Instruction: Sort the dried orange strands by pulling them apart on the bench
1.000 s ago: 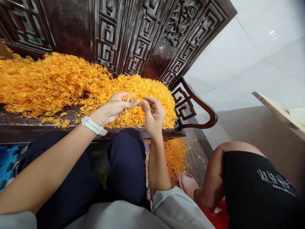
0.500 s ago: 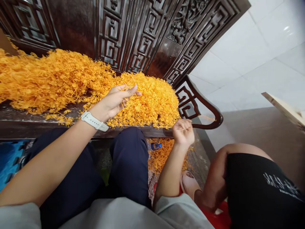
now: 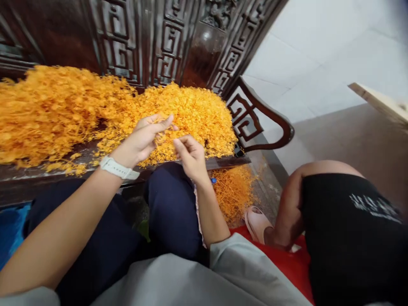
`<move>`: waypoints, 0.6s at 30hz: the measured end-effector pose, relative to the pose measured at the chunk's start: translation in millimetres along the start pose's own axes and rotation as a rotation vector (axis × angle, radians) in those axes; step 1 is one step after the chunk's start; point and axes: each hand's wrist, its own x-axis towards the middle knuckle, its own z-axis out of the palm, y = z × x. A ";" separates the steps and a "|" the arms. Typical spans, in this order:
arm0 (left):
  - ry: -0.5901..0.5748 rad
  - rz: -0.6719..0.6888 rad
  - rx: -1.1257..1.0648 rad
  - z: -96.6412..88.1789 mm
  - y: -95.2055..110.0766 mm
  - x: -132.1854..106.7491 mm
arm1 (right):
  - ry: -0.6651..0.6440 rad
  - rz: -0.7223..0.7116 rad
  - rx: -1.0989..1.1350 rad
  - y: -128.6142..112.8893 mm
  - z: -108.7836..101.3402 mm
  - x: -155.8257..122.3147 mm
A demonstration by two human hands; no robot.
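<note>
My left hand (image 3: 145, 138), with a pale watch strap (image 3: 116, 167) at the wrist, is closed on a thin orange plastic sprig (image 3: 161, 135) in front of the heap. My right hand (image 3: 192, 158) is just right of it, thumb and forefinger pinched close to the sprig. Whatever lies between those right fingertips is too small to make out. Behind both hands, a large heap of orange plastic sprigs (image 3: 204, 112) covers the dark wooden bench (image 3: 12, 185). A second mound of longer orange sprigs (image 3: 54, 106) lies to the left.
The bench's carved backrest (image 3: 168, 42) rises behind, with a curved armrest (image 3: 283, 127) at right. Orange strands (image 3: 234, 191) lie on the floor beside a blue bottle cap (image 3: 213, 180). Another person's leg (image 3: 291, 208) and pink slipper (image 3: 256, 221) are close on the right.
My right hand has come from near the armrest leftward to beside my left hand. The left hand still holds the orange sprig. The view has shifted slightly.
</note>
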 end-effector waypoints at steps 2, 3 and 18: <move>0.067 0.005 -0.017 0.8 2.5 0.1 | -0.052 -0.085 -0.087 -1.3 1.4 -4.2; 0.113 0.009 -0.036 0.3 4.2 1.5 | -0.079 -0.134 -0.132 -3.2 1.4 -8.1; 0.414 0.131 -0.242 -56.7 40.1 39.6 | 0.107 -0.299 1.657 20.9 -94.4 -52.5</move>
